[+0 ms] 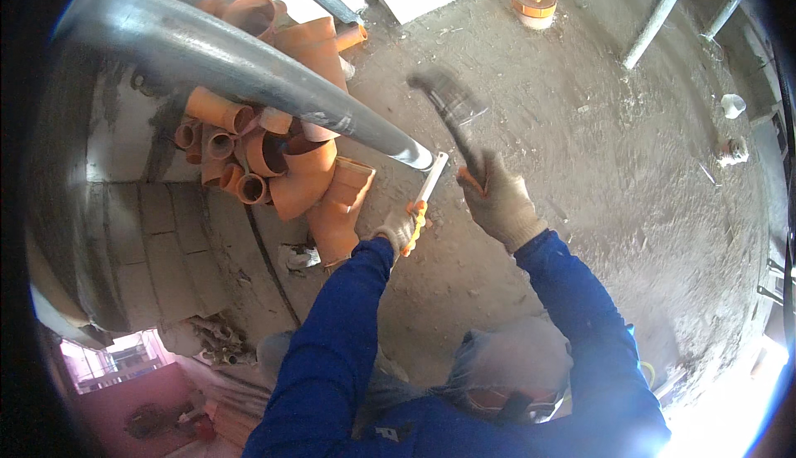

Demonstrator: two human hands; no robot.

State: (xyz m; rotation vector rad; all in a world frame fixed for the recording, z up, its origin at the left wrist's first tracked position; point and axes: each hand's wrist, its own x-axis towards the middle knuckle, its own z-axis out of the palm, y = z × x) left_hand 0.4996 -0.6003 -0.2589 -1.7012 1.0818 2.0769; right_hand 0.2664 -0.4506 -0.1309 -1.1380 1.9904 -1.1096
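My left hand (401, 230), in a pale glove with orange-coated fingers, is closed around a narrow whitish bar (430, 180). The bar's upper end reaches the foot of a thick grey metal pole (365, 129); whether they touch I cannot tell. My right hand (501, 201), gloved alike, grips the handle of a hammer (454, 103). Motion blurs the hammer's dark head, which is up beyond the bar and to its right. Both blue-sleeved arms stretch forward over the rough concrete floor.
Orange plastic pipe fittings (308, 178) are heaped to the left, close to my left hand. The grey pole slants across them. An orange-capped pipe (534, 4) rises from the floor at the far side. Another metal prop (659, 14) stands at the far right, near a small white object (733, 106).
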